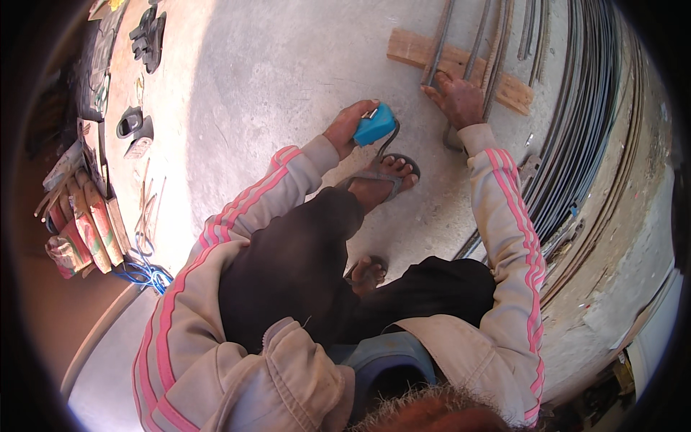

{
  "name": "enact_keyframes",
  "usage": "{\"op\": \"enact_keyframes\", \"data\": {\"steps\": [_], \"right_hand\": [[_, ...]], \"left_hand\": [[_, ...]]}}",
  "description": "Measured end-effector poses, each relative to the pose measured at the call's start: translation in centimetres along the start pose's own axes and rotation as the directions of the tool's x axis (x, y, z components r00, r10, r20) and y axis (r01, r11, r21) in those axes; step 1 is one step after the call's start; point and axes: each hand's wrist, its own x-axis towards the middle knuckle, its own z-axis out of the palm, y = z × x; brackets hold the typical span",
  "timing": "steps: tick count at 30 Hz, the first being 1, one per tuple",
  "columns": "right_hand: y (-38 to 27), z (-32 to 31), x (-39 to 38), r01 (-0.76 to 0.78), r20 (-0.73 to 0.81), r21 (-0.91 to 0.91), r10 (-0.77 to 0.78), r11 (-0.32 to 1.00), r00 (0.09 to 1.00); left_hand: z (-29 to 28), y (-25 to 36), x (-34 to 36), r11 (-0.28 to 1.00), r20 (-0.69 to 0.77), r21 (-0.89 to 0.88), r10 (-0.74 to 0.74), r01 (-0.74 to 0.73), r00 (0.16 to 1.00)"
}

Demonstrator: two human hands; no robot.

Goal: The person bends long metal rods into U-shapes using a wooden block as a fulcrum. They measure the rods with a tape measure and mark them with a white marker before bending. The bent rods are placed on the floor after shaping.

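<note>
My left hand (345, 128) holds a blue tape measure (373, 125) with a metal clip; a dark curved strip hangs from it toward my sandaled left foot (381, 180). My right hand (457, 99) is closed on the near part of one of several steel bars (442, 29), which lie over a wooden plank (515, 93). Part of that bar is hidden under my fingers. A bent dark piece shows behind my right wrist.
Long bundles of steel rods (576, 155) run along the right side. At the left are dark sandals (146, 39), black objects (129, 126), rolled sacks (90, 216) and blue cord (142, 273). I crouch on a concrete floor (266, 86).
</note>
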Motion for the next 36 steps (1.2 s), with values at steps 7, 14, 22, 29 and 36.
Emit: {"op": "enact_keyframes", "data": {"steps": [7, 14, 22, 29, 36], "right_hand": [[-0.2, -0.1, 0.0, -0.006, 0.014, 0.028, 0.005, 1.0, 1.0], [-1.5, -1.9, -1.0, -0.103, 0.035, 0.182, 0.098, 0.978, 0.995], [-5.5, -3.0, -3.4, -0.403, 0.438, 0.855, -0.038, 0.326, 0.898], [-4.4, -3.8, -4.2, -0.693, 0.726, 0.583, -0.111, -0.425, 0.679], [-5.6, -0.6, -5.2, 0.044, -0.044, 0.939, -0.005, 0.341, 0.999]], "left_hand": [[0.2, -0.1, 0.3, 1.0, 0.037, 0.009, -0.019, 0.018, 0.999], [0.5, -1.0, 0.9, 0.992, 0.095, -0.081, 0.102, -0.095, 0.99], [1.8, 0.6, 0.1, 0.919, 0.182, 0.229, 0.283, -0.32, 0.942], [1.9, 5.6, -1.8, 0.774, 0.42, 0.384, 0.34, -0.504, 0.842], [4.0, 4.8, -1.9, -0.074, 0.807, 0.568, 0.248, -0.82, 0.536]]}}
